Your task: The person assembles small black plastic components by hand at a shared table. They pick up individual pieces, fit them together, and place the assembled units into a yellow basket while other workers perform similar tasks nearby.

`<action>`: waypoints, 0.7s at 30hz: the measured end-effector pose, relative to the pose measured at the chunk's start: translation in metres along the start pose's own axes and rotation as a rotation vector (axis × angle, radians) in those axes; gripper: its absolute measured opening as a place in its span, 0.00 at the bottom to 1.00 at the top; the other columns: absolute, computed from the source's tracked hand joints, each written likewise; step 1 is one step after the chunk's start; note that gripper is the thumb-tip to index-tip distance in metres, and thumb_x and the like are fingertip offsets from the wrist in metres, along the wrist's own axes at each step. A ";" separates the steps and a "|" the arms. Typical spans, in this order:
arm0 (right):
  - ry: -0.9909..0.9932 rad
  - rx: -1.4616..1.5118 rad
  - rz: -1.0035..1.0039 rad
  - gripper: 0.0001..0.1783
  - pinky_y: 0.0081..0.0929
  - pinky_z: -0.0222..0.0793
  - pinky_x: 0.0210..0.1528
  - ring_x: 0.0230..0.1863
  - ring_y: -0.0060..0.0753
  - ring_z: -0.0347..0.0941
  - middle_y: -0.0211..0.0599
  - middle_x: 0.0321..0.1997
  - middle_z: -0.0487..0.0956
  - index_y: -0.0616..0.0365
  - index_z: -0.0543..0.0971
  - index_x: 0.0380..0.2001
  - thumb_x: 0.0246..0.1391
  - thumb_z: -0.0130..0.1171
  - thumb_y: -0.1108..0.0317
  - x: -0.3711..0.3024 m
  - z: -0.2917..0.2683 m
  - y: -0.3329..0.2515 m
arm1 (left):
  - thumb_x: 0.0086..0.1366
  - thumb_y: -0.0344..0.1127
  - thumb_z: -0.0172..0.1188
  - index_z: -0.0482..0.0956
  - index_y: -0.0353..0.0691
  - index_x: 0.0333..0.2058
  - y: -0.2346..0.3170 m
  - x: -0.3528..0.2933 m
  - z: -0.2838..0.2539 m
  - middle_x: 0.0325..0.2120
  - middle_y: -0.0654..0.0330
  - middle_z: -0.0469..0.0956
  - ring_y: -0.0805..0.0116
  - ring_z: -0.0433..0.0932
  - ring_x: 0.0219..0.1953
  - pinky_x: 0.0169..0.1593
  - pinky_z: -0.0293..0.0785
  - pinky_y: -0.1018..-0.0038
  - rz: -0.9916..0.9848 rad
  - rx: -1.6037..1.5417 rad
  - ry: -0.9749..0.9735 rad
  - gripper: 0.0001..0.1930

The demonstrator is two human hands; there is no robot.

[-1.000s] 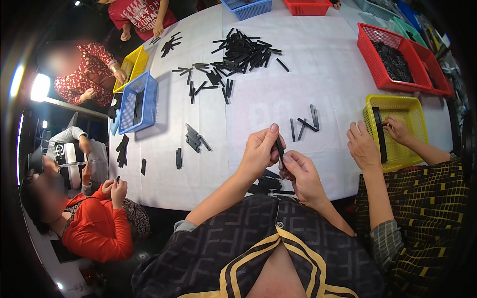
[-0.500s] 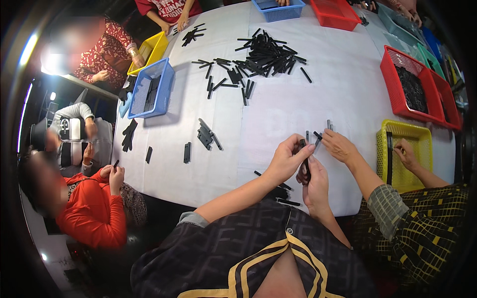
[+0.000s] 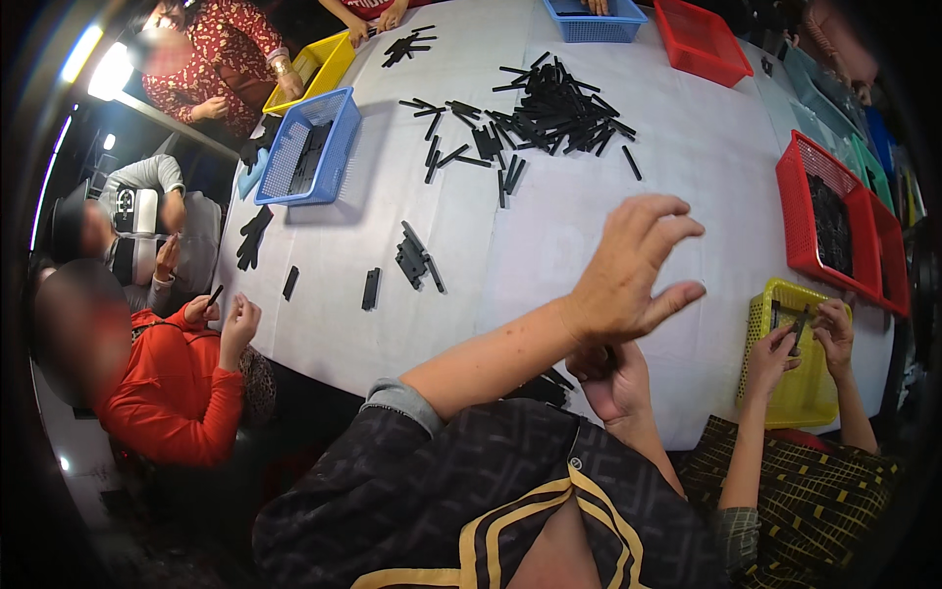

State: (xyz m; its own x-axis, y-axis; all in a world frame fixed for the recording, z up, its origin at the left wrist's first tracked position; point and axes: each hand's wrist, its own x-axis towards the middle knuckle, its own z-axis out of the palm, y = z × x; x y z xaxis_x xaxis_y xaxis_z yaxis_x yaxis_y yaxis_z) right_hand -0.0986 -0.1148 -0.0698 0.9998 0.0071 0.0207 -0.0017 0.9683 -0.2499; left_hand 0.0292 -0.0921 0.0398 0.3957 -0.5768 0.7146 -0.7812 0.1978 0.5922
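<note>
My left hand (image 3: 640, 263) is raised over the white tabletop with thumb and fingers spread, holding nothing. Just below its wrist, my right hand (image 3: 618, 385) is closed with curled fingers on a dark piece, mostly hidden by my left arm; it looks like the short black plastic bar from the earlier frame. Several loose black bars (image 3: 546, 390) lie at the near table edge, partly covered by my left forearm. Farther off, in the middle, is a large heap of black bars (image 3: 564, 110), with scattered ones to its left.
A blue basket (image 3: 343, 133) holding black pieces stands at the left. On the right are a red basket (image 3: 800, 201) of black parts and a yellow basket (image 3: 760, 339), where a co-worker's hands (image 3: 775, 358) handle a piece. Other people sit around the table.
My left hand has let go of the bar, risen and opened up and to the right. The right neighbour's hands have drawn back from beside mine to the yellow basket.
</note>
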 end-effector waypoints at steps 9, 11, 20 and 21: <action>0.383 0.123 0.093 0.14 0.20 0.51 0.23 0.17 0.20 0.50 0.24 0.16 0.56 0.54 0.64 0.22 0.60 0.42 0.62 -0.001 0.052 -0.009 | 0.56 0.40 0.56 0.73 0.39 0.38 -0.008 -0.008 -0.004 0.36 0.54 0.72 0.56 0.70 0.40 0.46 0.63 0.63 0.216 0.027 -0.022 0.14; 0.339 0.079 0.097 0.18 0.20 0.50 0.22 0.16 0.20 0.49 0.25 0.14 0.54 0.53 0.60 0.17 0.61 0.39 0.60 -0.004 0.053 -0.010 | 0.61 0.37 0.52 0.73 0.37 0.37 -0.042 -0.006 -0.017 0.34 0.55 0.71 0.62 0.70 0.37 0.43 0.65 0.71 0.008 0.188 0.253 0.10; 0.294 0.088 0.045 0.22 0.21 0.50 0.22 0.15 0.20 0.47 0.25 0.13 0.52 0.51 0.57 0.14 0.62 0.35 0.58 -0.007 0.059 -0.017 | 0.63 0.42 0.54 0.73 0.35 0.27 -0.012 -0.046 -0.038 0.18 0.69 0.67 0.83 0.62 0.21 0.27 0.61 0.83 -0.888 -0.748 -0.286 0.15; 0.286 0.090 0.044 0.22 0.21 0.50 0.22 0.16 0.20 0.47 0.25 0.14 0.52 0.51 0.58 0.14 0.62 0.35 0.57 -0.007 0.059 -0.016 | 0.63 0.42 0.54 0.73 0.35 0.27 -0.013 -0.050 -0.038 0.18 0.69 0.67 0.83 0.62 0.21 0.27 0.61 0.84 -0.886 -0.717 -0.314 0.14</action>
State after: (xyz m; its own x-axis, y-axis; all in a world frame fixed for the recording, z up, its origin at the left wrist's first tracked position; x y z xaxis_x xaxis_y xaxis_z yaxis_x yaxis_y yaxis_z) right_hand -0.1069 -0.1160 -0.0085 0.9642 -0.0083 -0.2650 -0.0348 0.9869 -0.1576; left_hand 0.0378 -0.0351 0.0106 0.4489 -0.8863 -0.1140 0.1949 -0.0274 0.9804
